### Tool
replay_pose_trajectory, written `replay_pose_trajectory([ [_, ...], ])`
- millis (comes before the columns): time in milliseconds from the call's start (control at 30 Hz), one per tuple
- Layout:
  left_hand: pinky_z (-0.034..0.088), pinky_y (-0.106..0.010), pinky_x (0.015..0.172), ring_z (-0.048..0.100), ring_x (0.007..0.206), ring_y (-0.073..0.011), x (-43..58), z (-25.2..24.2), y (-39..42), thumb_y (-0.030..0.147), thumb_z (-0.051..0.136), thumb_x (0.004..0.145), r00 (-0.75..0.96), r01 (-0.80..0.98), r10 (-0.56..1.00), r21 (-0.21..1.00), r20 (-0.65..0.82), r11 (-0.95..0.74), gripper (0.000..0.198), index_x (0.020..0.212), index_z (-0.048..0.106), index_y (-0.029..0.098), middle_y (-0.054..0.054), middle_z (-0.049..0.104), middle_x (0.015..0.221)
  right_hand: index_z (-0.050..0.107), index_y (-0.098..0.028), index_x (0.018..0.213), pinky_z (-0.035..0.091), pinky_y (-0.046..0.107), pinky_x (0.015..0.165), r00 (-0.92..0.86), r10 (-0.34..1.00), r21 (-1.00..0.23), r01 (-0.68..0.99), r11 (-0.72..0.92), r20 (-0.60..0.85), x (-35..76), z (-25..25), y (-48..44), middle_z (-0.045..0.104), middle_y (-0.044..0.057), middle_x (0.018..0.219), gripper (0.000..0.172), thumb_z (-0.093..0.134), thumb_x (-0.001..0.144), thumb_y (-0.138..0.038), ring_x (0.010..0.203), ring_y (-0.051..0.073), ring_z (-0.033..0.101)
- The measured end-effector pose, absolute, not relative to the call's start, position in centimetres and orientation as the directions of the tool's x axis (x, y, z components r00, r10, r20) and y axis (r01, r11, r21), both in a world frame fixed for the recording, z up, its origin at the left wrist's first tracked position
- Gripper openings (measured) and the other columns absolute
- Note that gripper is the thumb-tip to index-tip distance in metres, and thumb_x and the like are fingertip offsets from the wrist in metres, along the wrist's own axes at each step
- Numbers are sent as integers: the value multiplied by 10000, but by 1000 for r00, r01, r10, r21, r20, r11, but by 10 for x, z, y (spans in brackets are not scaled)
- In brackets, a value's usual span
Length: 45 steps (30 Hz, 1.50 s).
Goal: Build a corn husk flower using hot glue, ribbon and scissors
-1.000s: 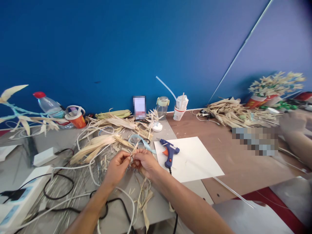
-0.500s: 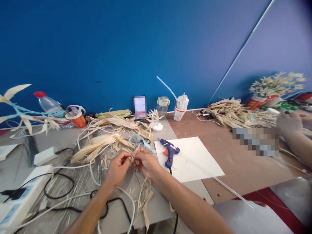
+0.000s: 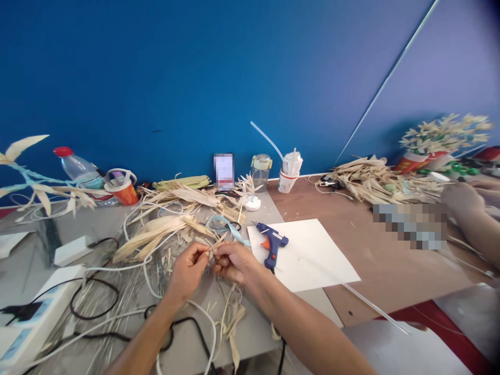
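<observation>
My left hand (image 3: 189, 270) and my right hand (image 3: 233, 262) meet over the grey table, fingertips pinched together on a small dried husk strip (image 3: 216, 242) that pokes up between them. Both hands are closed on it. A heap of dried corn husks (image 3: 164, 229) lies just beyond my hands. A pale blue ribbon (image 3: 228, 226) curls behind my right hand. A blue glue gun (image 3: 272, 242) lies on a white sheet of paper (image 3: 312, 255), right of my right hand.
Cables and white cords (image 3: 94, 297) tangle at the front left. A water bottle (image 3: 80, 169), an orange cup (image 3: 124, 191), a jar (image 3: 261, 169) and a paper cup (image 3: 288, 177) stand by the blue wall. Another person's arm (image 3: 472, 219) works at the right near more husks (image 3: 371, 179).
My hands stay pinched on the husk strip; my right hand has shifted slightly lower and turned. The other person's hand at the right has moved a little.
</observation>
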State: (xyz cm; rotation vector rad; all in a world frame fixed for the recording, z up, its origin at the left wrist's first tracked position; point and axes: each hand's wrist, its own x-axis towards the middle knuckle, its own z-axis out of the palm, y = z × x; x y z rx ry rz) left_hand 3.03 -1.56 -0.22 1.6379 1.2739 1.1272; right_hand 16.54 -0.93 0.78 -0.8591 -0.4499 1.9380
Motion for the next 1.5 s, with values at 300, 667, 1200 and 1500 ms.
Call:
replay_pose_trajectory([
  [300,434,-235,578,547,596,-133,31,1,-14,244,542,743,56,279,978,937,202,-210,88,726,600,180,21,597,627,498,-159,569,260,187,405,-356,851,-579,-624,-525,-388,161,14,-15,446,-82,404,146,601,524,-66,343,23,262],
  [667,372,-205,488,472,506,-109,30,-5,-14,241,545,740,42,311,979,929,200,-203,93,748,615,180,44,543,572,530,-176,532,223,205,390,-182,931,-719,-595,-360,-316,158,12,-16,432,-74,406,84,612,551,-169,342,42,285],
  [1200,424,-228,575,547,602,-138,31,-3,-17,213,526,748,88,348,965,901,246,-261,101,738,621,183,13,604,649,475,-175,552,279,197,395,-326,843,-594,-602,-533,-427,159,9,-13,423,-97,385,132,532,503,-67,326,36,267],
  [1500,382,-211,514,496,537,-120,31,0,-16,223,533,748,54,322,972,918,227,-232,93,710,606,180,34,555,584,498,-179,532,235,211,399,-178,935,-728,-589,-352,-308,157,13,-18,410,-80,401,157,643,584,-207,345,49,299],
])
